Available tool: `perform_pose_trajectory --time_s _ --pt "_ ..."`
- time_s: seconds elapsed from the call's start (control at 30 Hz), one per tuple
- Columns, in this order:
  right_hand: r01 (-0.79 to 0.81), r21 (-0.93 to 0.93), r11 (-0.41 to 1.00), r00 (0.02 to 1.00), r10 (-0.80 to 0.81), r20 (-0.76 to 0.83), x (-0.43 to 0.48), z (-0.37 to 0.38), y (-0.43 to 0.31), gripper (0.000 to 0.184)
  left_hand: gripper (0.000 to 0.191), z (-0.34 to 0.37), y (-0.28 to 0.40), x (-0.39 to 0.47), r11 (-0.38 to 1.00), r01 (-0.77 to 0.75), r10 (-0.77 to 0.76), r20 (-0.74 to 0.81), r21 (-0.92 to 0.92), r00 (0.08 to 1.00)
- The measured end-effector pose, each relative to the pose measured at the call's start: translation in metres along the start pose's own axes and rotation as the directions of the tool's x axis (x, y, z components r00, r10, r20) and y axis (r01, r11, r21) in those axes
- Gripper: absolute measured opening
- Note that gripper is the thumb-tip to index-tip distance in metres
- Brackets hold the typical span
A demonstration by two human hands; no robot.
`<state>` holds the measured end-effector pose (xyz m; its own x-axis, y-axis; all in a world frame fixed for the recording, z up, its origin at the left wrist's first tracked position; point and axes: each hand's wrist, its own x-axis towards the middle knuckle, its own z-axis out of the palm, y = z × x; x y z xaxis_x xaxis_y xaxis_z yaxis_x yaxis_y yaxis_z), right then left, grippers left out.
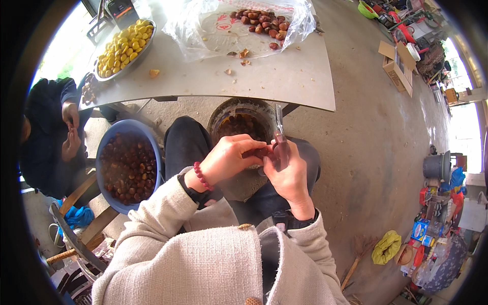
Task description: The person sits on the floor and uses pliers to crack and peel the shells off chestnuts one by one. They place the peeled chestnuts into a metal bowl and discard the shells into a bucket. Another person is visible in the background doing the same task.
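My left hand (228, 152), with a red bead bracelet at the wrist, has its fingers around a dark brown chestnut (256, 153). In my right hand (288, 169) is a small brown-handled cutting tool (281, 146), its metal end pointing away from me. My right thumb and fingertips meet the left fingers at the chestnut, which they partly cover. Beneath both hands, between my knees, stands a bucket (218, 114) with brown shells or chestnuts inside. To the left, a blue plastic basin (100, 160) holds many brown chestnuts.
Ahead is a table (183, 82) bearing a metal bowl (143, 51) of peeled yellow chestnuts, a plastic bag (187, 42) with unpeeled chestnuts (267, 24), and shell scraps. At left, another person's hands (71, 129) are close together. A cardboard box (398, 68) and a broom (352, 265) lie rightward.
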<state>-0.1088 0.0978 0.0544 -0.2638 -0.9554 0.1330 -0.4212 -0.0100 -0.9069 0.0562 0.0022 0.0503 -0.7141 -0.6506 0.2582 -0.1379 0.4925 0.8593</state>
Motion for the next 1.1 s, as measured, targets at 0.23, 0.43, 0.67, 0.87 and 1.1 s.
perform_pose_trajectory --time_s 0.23,0.43,0.67,0.87,1.1 --pt "0.118 -0.084 0.989 0.99 -0.111 0.087 0.007 -0.007 -0.006 0.036 0.037 -0.001 -0.002 0.0 0.998 -0.045 0.042 0.078 0.044 0.996" --pt "0.111 -0.111 0.988 0.992 -0.117 -0.047 0.005 0.003 -0.005 0.039 0.037 0.009 -0.001 0.001 1.0 -0.016 0.015 -0.054 -0.026 0.998" --pt "0.134 -0.1 0.986 0.984 -0.145 -0.109 0.003 0.007 0.004 0.042 0.036 0.016 -0.005 -0.003 0.901 0.237 -0.254 -0.001 -0.364 0.967" --pt "0.155 -0.097 0.983 0.976 -0.168 -0.14 0.001 0.011 0.011 0.041 0.034 0.022 -0.009 -0.006 0.732 0.32 -0.348 0.074 -0.602 0.935" --pt "0.178 0.017 0.984 0.973 -0.173 -0.153 0.004 0.005 0.013 0.035 0.038 0.02 -0.012 -0.007 0.552 0.373 -0.375 0.177 -0.746 0.91"
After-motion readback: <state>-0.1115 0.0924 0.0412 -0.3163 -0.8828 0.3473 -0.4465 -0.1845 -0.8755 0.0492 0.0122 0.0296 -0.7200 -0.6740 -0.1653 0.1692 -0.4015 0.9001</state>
